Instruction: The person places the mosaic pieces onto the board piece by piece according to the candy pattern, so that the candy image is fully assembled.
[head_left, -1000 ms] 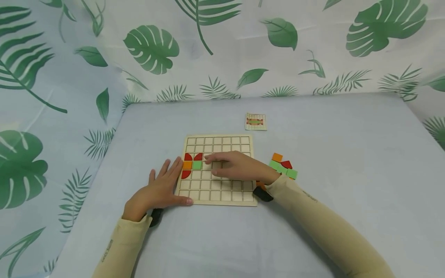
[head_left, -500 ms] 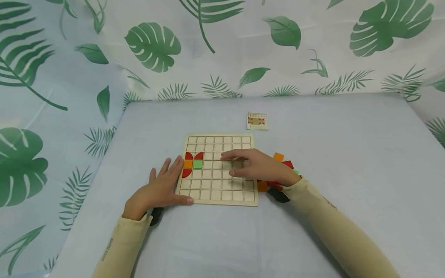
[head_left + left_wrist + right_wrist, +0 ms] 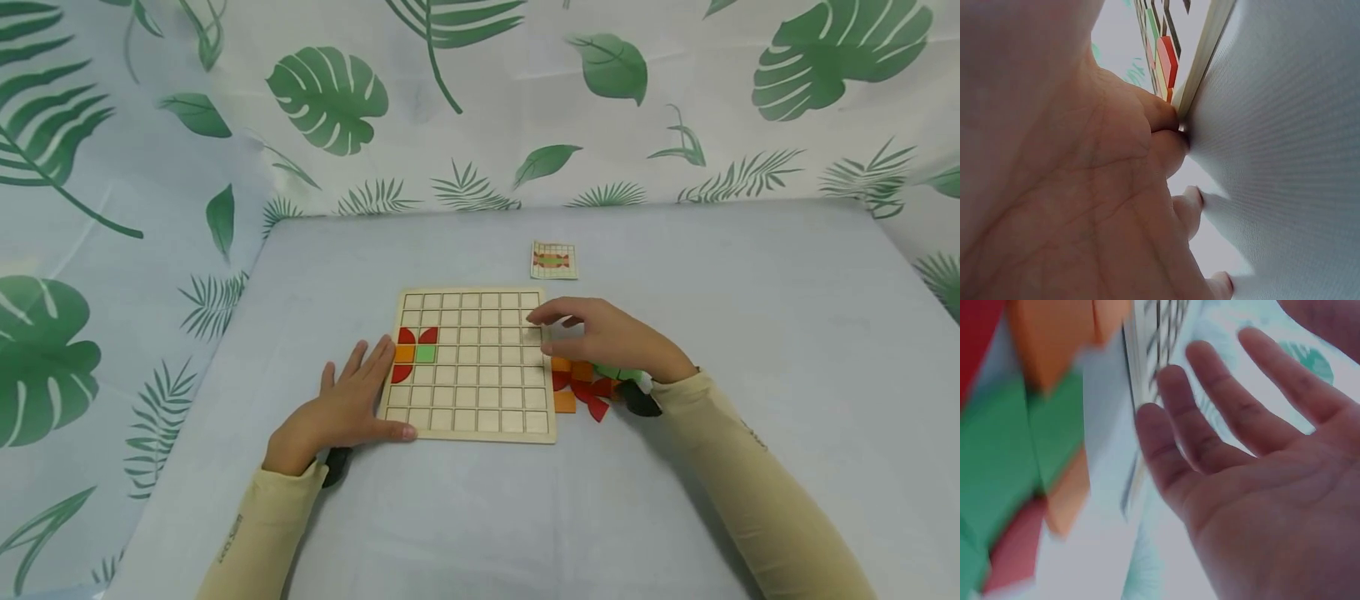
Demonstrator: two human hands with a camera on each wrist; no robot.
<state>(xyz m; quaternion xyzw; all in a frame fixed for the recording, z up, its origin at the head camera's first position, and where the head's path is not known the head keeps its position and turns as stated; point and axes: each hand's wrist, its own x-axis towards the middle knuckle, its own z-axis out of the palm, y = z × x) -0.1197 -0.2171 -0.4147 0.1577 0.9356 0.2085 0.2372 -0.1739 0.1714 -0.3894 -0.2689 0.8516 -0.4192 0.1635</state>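
A wooden grid board [image 3: 468, 400] lies on the table. In its left columns sit several pieces: a green square [image 3: 426, 354], an orange square [image 3: 404, 354] and red quarter-round pieces [image 3: 428, 335]. My left hand [image 3: 337, 417] rests against the board's left side, fingers spread, thumb at the near edge; the left wrist view shows fingertips touching the board's side. Above the board's right edge hovers my right hand [image 3: 611, 333], fingers apart and holding nothing. Beneath and beside it lies a pile of loose pieces, with red ones [image 3: 597, 407], orange ones [image 3: 565, 402] and green ones [image 3: 997, 456].
Behind the board lies a small pattern card [image 3: 554, 260] showing a red, orange and green figure on a grid. A pale cloth covers the table [image 3: 480, 517]. Leaf-printed fabric [image 3: 465, 142] hangs at the back and sides.
My right hand has moved right, from over the middle of the board to its right edge by the loose pieces. My left hand and the placed pieces have stayed put.
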